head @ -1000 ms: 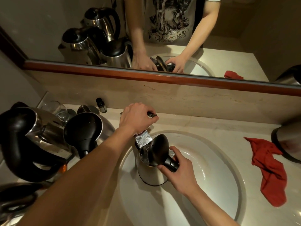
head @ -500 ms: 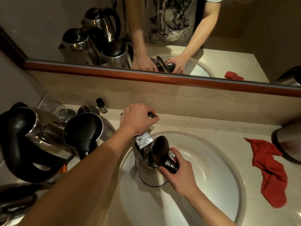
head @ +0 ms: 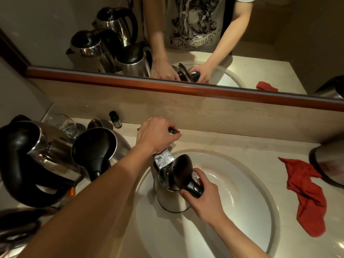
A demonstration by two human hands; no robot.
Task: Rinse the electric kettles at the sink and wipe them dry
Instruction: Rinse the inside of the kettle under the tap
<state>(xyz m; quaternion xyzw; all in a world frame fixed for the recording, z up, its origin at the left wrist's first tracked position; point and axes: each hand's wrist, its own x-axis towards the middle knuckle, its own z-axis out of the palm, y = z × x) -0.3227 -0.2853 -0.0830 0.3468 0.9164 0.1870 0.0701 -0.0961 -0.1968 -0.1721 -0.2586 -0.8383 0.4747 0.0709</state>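
1. Now, far left of both hands, two steel kettles crowd the table (head: pixel 214 144): a big kettle (head: pixel 37 157) with a thick black handle, and just right of it a second kettle (head: pixel 100 151) with its black lid tipped up.
2. Behind those, a drinking glass (head: pixel 68 124) and a small dark bottle (head: pixel 115 119) stand near the back wall.
3. Next, the left hand (head: pixel 154 135), fingers curled round the tap lever (head: pixel 174 130) at the back rim of the sink (head: pixel 256 183); the tap spout (head: pixel 163 159) juts out from under that hand with water on it.
4. Directly below the spout, the open kettle (head: pixel 173 198) sits upright in the basin, lid raised, water glinting inside.
5. Over to the right hand (head: pixel 202 196): its fingers wrap the black kettle handle (head: pixel 193 187), thumb on the near side.
6. Well right of that grip, a red cloth (head: pixel 307 194) lies crumpled on the table.
7. At the far right edge, another steel kettle (head: pixel 327 161), blurred, touching the cloth's upper end.
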